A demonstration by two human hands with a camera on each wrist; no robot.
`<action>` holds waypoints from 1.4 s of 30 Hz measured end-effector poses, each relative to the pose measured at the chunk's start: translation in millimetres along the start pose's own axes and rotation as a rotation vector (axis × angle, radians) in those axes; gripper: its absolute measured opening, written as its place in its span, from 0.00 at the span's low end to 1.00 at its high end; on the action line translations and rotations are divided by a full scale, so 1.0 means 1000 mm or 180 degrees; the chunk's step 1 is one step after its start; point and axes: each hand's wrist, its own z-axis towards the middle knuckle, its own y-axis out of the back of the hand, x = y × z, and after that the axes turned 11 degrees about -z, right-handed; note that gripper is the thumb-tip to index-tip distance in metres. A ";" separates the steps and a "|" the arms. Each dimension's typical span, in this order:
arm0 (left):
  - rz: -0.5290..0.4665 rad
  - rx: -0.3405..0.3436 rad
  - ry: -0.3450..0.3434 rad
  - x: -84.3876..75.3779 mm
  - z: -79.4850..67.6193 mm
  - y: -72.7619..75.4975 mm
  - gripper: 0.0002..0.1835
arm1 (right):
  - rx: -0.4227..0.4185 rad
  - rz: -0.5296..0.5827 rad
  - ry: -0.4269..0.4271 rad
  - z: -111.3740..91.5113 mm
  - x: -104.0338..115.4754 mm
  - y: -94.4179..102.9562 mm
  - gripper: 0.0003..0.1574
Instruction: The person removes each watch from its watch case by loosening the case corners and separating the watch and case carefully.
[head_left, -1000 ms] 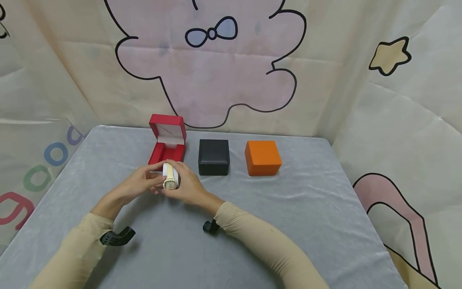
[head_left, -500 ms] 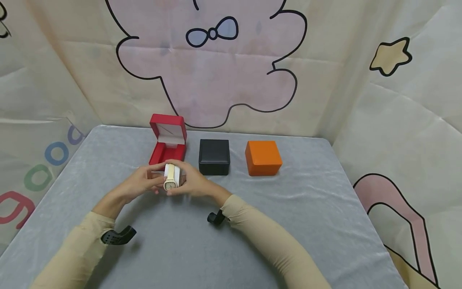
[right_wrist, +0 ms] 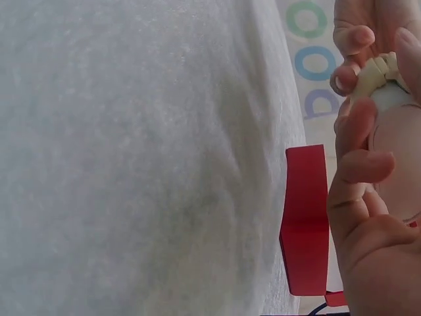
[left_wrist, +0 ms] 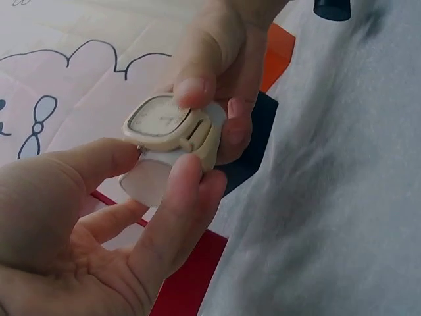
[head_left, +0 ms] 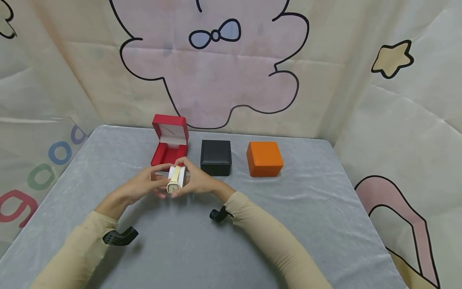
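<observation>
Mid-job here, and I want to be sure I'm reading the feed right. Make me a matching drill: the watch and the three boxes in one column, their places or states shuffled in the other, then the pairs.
Things
1. Cream wristwatch
2. Red box
3. Black box
4. Orange box

Places and states
A. At the right end of the row in the head view
B. Lid standing open
C. Held between the left hand and the right hand
D. In the middle of the row of boxes

Pairs: 1-C, 2-B, 3-D, 4-A
</observation>
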 end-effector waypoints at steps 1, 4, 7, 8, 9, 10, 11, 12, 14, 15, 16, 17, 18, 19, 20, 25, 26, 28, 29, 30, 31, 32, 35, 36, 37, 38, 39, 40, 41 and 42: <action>-0.0004 -0.0019 0.0009 -0.001 0.000 -0.001 0.40 | -0.0007 0.0028 0.0001 -0.001 0.000 0.000 0.50; -0.0049 -0.0174 0.0003 -0.001 0.002 -0.004 0.38 | -0.0118 0.0088 -0.0027 -0.003 0.001 0.000 0.51; -0.0088 -0.0435 -0.0027 -0.004 0.003 -0.008 0.37 | -0.0278 0.0063 -0.0018 -0.004 0.002 -0.002 0.55; -0.0090 -0.0514 -0.0045 -0.005 0.003 -0.010 0.37 | -0.0349 -0.0007 -0.0012 -0.003 0.002 -0.003 0.56; -0.0075 -0.0589 -0.0064 -0.006 0.004 -0.011 0.38 | -0.0436 -0.0121 0.0002 -0.003 0.002 -0.003 0.57; -0.0058 -0.0637 -0.0081 -0.008 0.004 -0.013 0.39 | -0.0502 -0.0211 0.0023 -0.002 0.002 -0.004 0.57; -0.0043 -0.0660 -0.0098 -0.009 0.005 -0.015 0.39 | -0.0575 -0.0309 0.0039 -0.001 0.002 -0.005 0.57; -0.0038 -0.0666 -0.0118 -0.010 0.006 -0.017 0.40 | -0.0663 -0.0418 0.0046 -0.001 0.002 -0.005 0.57; -0.0055 -0.0681 -0.0135 -0.011 0.007 -0.019 0.41 | -0.0840 -0.0596 0.0041 -0.001 0.003 -0.007 0.55; -0.0060 -0.0690 -0.0149 -0.011 0.008 -0.020 0.41 | -0.0919 -0.0699 0.0030 -0.002 0.004 -0.007 0.54; -0.0071 -0.0695 -0.0161 -0.011 0.009 -0.020 0.41 | -0.0982 -0.0782 0.0016 -0.002 0.005 -0.007 0.53; -0.0086 -0.0703 -0.0178 -0.011 0.010 -0.021 0.41 | -0.1033 -0.0880 0.0009 -0.002 0.005 -0.008 0.53; -0.0084 -0.0719 -0.0193 -0.011 0.010 -0.021 0.41 | -0.1065 -0.0968 0.0004 -0.002 0.006 -0.008 0.53; -0.0078 -0.0741 -0.0202 -0.011 0.010 -0.022 0.41 | -0.1078 -0.1056 -0.0003 -0.002 0.006 -0.008 0.53; -0.0068 -0.0759 -0.0212 -0.011 0.010 -0.022 0.41 | -0.1084 -0.1144 0.0001 -0.002 0.007 -0.008 0.53; -0.0058 -0.0843 -0.0218 -0.013 0.009 -0.024 0.40 | -0.1033 -0.1446 0.0008 -0.003 0.012 -0.006 0.54; -0.0065 -0.0858 -0.0212 -0.013 0.009 -0.024 0.40 | -0.1017 -0.1482 0.0005 -0.003 0.013 -0.006 0.53; -0.0086 -0.0867 -0.0225 -0.014 0.009 -0.025 0.40 | -0.0977 -0.1543 -0.0029 -0.004 0.015 -0.004 0.54; -0.0111 -0.0880 -0.0224 -0.014 0.009 -0.025 0.40 | -0.0958 -0.1561 -0.0040 -0.005 0.015 -0.004 0.54; -0.0133 -0.0886 -0.0231 -0.014 0.009 -0.025 0.40 | -0.0944 -0.1568 -0.0048 -0.005 0.015 -0.003 0.54; -0.0147 -0.0893 -0.0234 -0.014 0.010 -0.025 0.40 | -0.0930 -0.1562 -0.0052 -0.005 0.015 -0.003 0.54; -0.0145 -0.0897 -0.0236 -0.014 0.010 -0.026 0.40 | -0.0918 -0.1569 -0.0054 -0.005 0.015 -0.002 0.54; -0.0138 -0.0941 -0.0224 -0.013 0.010 -0.026 0.39 | -0.0903 -0.1528 -0.0047 -0.005 0.013 -0.002 0.54; -0.0115 -0.0939 -0.0239 -0.013 0.011 -0.027 0.39 | -0.0898 -0.1446 -0.0050 -0.005 0.012 -0.002 0.54; -0.0090 -0.0952 -0.0241 -0.012 0.011 -0.026 0.39 | -0.0881 -0.1370 -0.0050 -0.005 0.011 -0.002 0.53; -0.0068 -0.0950 -0.0249 -0.011 0.011 -0.026 0.38 | -0.0856 -0.1272 -0.0050 -0.005 0.010 -0.002 0.53; -0.0041 -0.0950 -0.0258 -0.011 0.011 -0.026 0.38 | -0.0815 -0.1117 -0.0056 -0.005 0.009 -0.001 0.53; -0.0002 -0.0931 -0.0263 -0.010 0.010 -0.025 0.38 | -0.0765 -0.0936 -0.0053 -0.005 0.007 -0.001 0.53; 0.0032 -0.0912 -0.0267 -0.010 0.010 -0.024 0.37 | -0.0703 -0.0751 -0.0053 -0.005 0.006 0.000 0.52; 0.0068 -0.0871 -0.0253 -0.009 0.009 -0.023 0.37 | -0.0603 -0.0558 -0.0031 -0.005 0.004 0.000 0.53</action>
